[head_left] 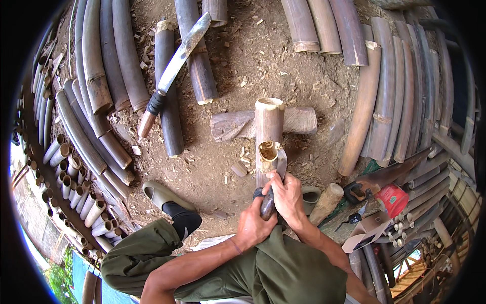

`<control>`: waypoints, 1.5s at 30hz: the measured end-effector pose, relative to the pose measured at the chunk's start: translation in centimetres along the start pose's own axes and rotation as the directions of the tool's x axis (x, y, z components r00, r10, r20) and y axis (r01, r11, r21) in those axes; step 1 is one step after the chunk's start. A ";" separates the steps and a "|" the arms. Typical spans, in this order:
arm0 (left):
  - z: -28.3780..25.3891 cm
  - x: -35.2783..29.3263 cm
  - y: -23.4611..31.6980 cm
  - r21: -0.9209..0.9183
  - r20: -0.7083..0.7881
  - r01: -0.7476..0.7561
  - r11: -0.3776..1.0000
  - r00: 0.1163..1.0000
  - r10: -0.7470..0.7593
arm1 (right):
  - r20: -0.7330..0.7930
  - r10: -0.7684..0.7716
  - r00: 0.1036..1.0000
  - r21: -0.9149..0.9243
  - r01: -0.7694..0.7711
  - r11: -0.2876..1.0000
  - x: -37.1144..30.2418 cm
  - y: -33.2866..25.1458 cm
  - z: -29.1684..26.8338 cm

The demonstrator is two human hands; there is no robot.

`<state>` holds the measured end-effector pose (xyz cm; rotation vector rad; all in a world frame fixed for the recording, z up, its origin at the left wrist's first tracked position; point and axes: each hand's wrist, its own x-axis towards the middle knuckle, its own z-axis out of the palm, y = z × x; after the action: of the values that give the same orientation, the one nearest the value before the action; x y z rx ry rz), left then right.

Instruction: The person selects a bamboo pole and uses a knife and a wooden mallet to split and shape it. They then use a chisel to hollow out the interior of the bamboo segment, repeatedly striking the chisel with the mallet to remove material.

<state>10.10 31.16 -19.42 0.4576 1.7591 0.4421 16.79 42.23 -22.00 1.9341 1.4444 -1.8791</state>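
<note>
Head view, both hands (255, 223) grasping a knife (282, 163), bamboo tube (270, 124), brownish scraps (267, 151) inside its opening

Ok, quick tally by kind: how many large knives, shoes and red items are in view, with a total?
Large knives: 2 (held knife, lying knife)
Shoes: 2 (left shoe, right shoe)
Red items: 1 (red item)
Total: 5

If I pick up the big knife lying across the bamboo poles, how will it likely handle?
The knife should be stiff: its blade is broad metal. It will probably feel blade-heavy, as the blade is longer than the handle. It may slide or pivot if pushed, resting on rounded bamboo poles.
</note>
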 end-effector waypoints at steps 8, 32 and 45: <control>-12.1 1.4 2.3 0.788 0.320 -0.500 0.359 0.831 0.455 | 0.438 -0.010 0.899 0.696 -0.331 0.637 -0.9 1.7 1.4; -17.3 4.9 6.3 0.696 0.500 -0.555 0.456 0.830 0.248 | 0.633 -0.078 0.771 0.737 -0.569 0.364 0.0 0.4 1.8; -1.7 1.3 0.7 0.020 0.175 0.078 0.997 0.981 -0.080 | 0.062 -0.006 0.998 -0.137 0.014 0.991 0.7 1.0 -0.2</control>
<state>8.22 32.34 -19.76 0.4214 1.6041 0.3244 17.41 42.18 -23.01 1.7956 1.5248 -1.7755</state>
